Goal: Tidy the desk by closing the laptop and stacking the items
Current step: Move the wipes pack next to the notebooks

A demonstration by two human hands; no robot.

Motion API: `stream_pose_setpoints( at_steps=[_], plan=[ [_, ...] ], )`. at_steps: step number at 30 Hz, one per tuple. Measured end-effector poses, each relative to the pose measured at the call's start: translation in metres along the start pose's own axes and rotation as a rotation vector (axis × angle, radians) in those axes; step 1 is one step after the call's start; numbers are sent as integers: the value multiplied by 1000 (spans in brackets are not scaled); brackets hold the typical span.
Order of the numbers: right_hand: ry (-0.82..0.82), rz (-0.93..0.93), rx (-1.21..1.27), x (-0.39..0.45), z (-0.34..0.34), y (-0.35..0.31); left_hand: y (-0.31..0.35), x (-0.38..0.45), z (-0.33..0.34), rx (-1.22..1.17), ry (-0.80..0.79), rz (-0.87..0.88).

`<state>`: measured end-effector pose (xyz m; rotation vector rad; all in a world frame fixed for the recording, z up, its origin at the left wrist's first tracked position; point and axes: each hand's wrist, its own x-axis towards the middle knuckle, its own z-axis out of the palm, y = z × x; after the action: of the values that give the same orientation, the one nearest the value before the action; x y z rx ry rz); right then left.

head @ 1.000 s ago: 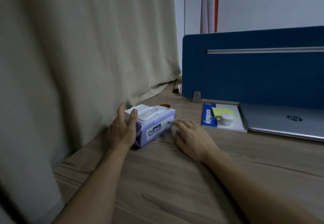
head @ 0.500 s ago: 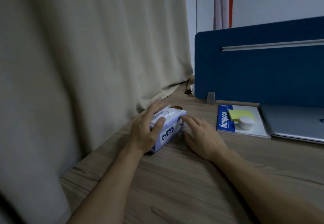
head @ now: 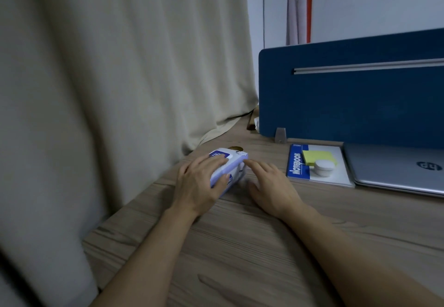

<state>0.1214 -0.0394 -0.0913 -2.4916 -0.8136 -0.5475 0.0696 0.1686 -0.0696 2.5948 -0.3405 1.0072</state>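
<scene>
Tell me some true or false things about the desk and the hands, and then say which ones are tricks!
1. The laptop is shut. True.
2. The left hand holds the wipes pack. True: fingers lie over its top and the thumb wraps its side.
3. The yellow sticky notes lie on the laptop. False: they lie on the notebook, beside the laptop.
4. The right hand is picking up the small white jar. False: the jar sits on the notebook, and the right hand is beside the wipes pack with its fingers stretched out.
5. The wipes pack is stacked on the notebook. False: it is on the desk, left of the notebook.
</scene>
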Motion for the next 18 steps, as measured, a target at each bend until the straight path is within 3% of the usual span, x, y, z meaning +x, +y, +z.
stream_pose_setpoints(
  at_steps=[3,7,13,18],
  plan=[
    [-7,26,4,-11,-7,-2,-4,-14,3,60,19,-121],
    [-9,42,8,-31,-19,-7,-15,-27,-2,-211,-20,-385],
    [27,86,25,-66,-40,-6,13,-38,-1,-179,-15,-394],
    [39,108,22,-83,-56,3,52,-50,3,-102,-106,-327]
  ],
)
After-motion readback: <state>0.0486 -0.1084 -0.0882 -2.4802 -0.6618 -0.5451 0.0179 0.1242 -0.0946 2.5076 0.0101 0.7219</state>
